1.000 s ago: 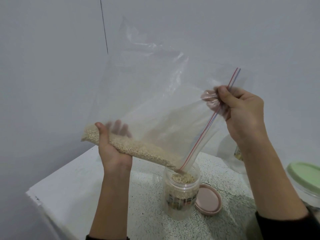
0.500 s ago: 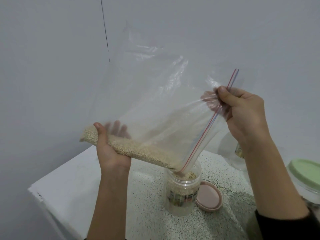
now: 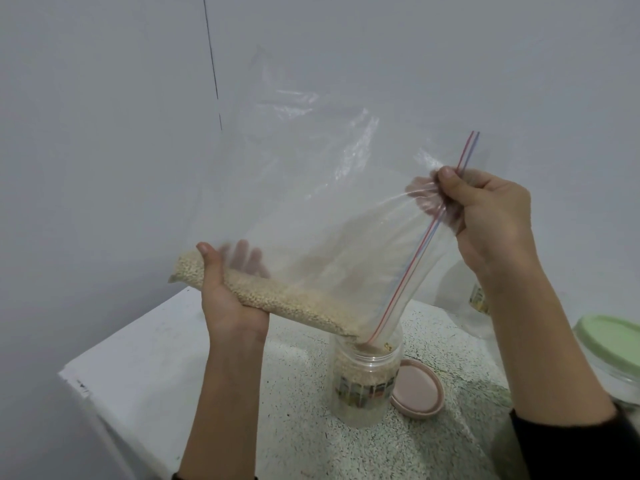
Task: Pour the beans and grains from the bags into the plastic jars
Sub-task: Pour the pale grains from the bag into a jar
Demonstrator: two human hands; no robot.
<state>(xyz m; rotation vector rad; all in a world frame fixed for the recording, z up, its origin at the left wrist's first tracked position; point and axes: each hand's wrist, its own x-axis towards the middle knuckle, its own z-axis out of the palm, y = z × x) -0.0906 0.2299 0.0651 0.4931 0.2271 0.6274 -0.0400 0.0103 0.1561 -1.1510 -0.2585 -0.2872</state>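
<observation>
- Step in hand: mid-pour; clear zip bag point(image 3: 311, 188) tipped down to the right, its low open corner sitting in the mouth of the open plastic jar point(image 3: 367, 386); pale grains point(image 3: 277, 299) banked along the bag's bottom edge, running toward that corner
- Jar stands on the speckled counter point(image 3: 304, 427), grains reach up near its neck, exact level hard to tell through the bag; pink lid point(image 3: 417, 391) lies beside it, touching or just off its right side
- Left hand point(image 3: 230, 296): palm up under the bag's grain-heavy end, thumb over the front, fingers curled behind the plastic; gripping and lifting that end
- Right hand point(image 3: 485, 209): raised, thumb and fingers pinching the zipper edge of the bag, keeping the mouth funnelled
- Hands well apart, both clamped on the bag
- Next, my guess: raise left end more to drain the rest; watch for overflow at the rim; keep the corner inside the mouth
- Green-lidded jar point(image 3: 613, 344) at right edge, another jar point(image 3: 479, 299) behind the right forearm, not yet touched
</observation>
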